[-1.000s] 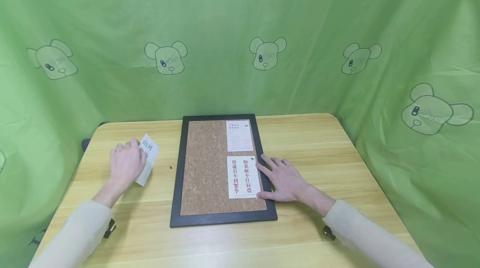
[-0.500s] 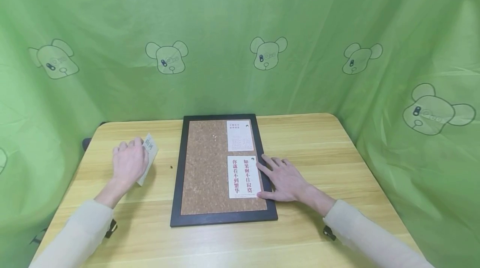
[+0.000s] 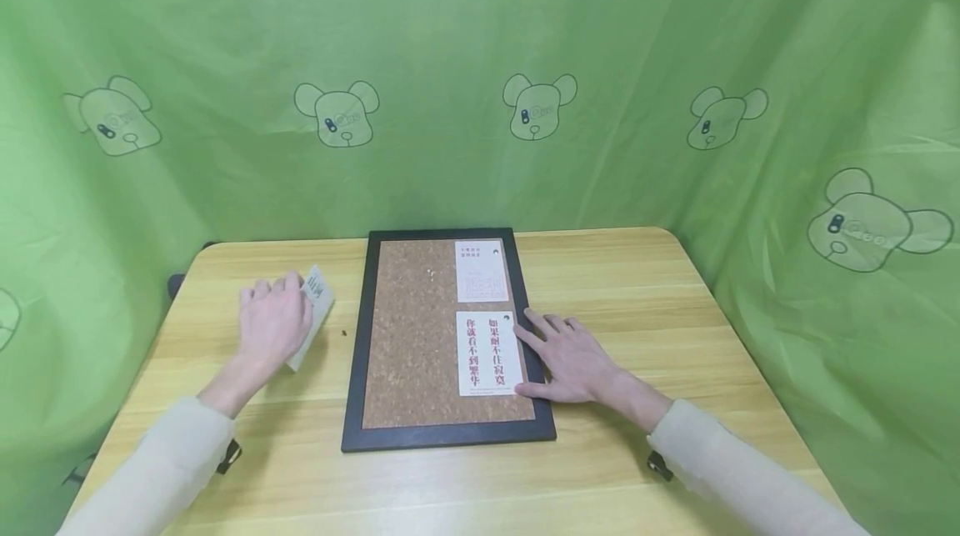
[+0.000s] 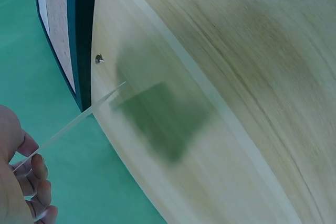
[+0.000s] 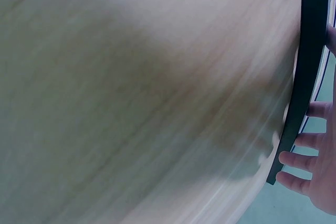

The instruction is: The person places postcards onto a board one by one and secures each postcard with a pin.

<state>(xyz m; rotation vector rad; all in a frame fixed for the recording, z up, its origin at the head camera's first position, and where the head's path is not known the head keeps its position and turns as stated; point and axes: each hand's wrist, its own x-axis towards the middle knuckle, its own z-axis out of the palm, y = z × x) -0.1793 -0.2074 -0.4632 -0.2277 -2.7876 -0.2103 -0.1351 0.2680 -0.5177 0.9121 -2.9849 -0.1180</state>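
Observation:
My left hand (image 3: 273, 321) pinches a white card (image 3: 316, 311) with dark lettering, held tilted above the table left of the corkboard. Edge-on in the left wrist view, the card (image 4: 79, 121) sits between thumb and fingers. The black-framed corkboard (image 3: 408, 336) lies flat. On its right side are an upper pale card (image 3: 480, 273) and a lower card (image 3: 487, 353) with red lettering, each with a small dark spot near its top right. My right hand (image 3: 567, 359) rests spread on the board's right frame, thumb and index tip at the lower card's edge.
A pushpin (image 4: 98, 59) stands on the wooden table (image 3: 630, 294) just left of the board. Green curtains (image 3: 435, 36) with bear-head prints surround the table at the back and sides.
The left hand has moved slightly right with the card, which has turned more edge-on. My right hand and the corkboard stay in place.

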